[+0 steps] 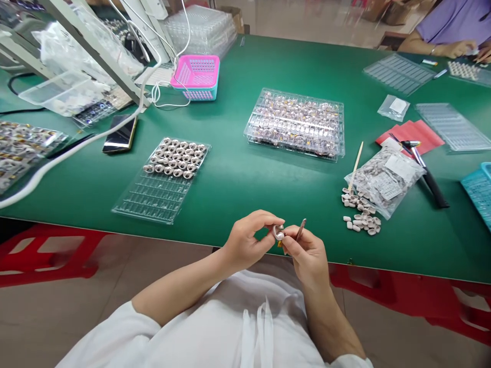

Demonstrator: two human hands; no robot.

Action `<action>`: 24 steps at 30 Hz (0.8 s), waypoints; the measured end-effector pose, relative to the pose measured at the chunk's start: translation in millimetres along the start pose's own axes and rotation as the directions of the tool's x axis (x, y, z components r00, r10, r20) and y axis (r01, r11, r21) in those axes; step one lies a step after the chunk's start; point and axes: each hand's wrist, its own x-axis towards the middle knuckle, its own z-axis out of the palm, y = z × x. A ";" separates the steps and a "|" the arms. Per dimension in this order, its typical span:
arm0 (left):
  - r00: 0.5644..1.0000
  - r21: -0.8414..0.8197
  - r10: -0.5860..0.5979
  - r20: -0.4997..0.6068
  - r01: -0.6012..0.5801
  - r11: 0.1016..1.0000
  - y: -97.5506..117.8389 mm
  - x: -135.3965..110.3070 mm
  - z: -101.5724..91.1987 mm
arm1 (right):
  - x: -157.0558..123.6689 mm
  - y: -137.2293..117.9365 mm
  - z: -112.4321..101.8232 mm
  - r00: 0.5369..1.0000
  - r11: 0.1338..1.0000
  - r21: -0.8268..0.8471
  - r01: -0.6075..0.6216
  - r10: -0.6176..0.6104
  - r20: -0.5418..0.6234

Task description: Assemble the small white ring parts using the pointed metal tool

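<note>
Above the table's front edge, the thumb and fingertips of my left hand (249,237) pinch a small, pale, shiny ring-shaped piece (277,233). A yellow bit shows just below it. My right hand (309,253) is closed around a slim metal tool (301,228), whose flat end sticks up between thumb and fingers. Its fingertips meet the ring-shaped piece from the right; the tool's lower end is hidden in the hand. On the left, a clear slotted tray (148,197) bears rows of similar pale pieces (178,157) in its far half.
A stack of filled clear trays (295,122) lies ahead. To the right are loose beige pieces (362,220), a bag of them (387,176), a wooden stick (356,161) and a black-handled hammer (431,181). A phone (120,134) and pink basket (197,71) stand left. Another person works far right.
</note>
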 end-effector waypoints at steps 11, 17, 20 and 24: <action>0.869 -0.456 -0.477 0.132 0.481 0.749 -1.9 -5.8 7.1 | -3.8 -15.9 6.2 0.965 0.888 -0.402 0.226 -0.259 -0.030; 0.870 -0.434 -0.481 0.113 0.478 0.763 -6.6 -7.6 10.9 | -4.4 -10.9 10.1 0.953 0.867 -0.459 0.196 -0.278 -0.118; 0.882 -0.417 -0.460 0.107 0.459 0.784 -7.8 -8.9 12.6 | -4.2 -11.2 12.4 0.954 0.858 -0.482 0.177 -0.271 -0.131; 0.904 -0.345 -0.413 0.111 0.425 0.837 -8.0 -8.5 11.3 | -2.5 -12.6 12.7 0.932 0.812 -0.532 0.241 -0.347 -0.107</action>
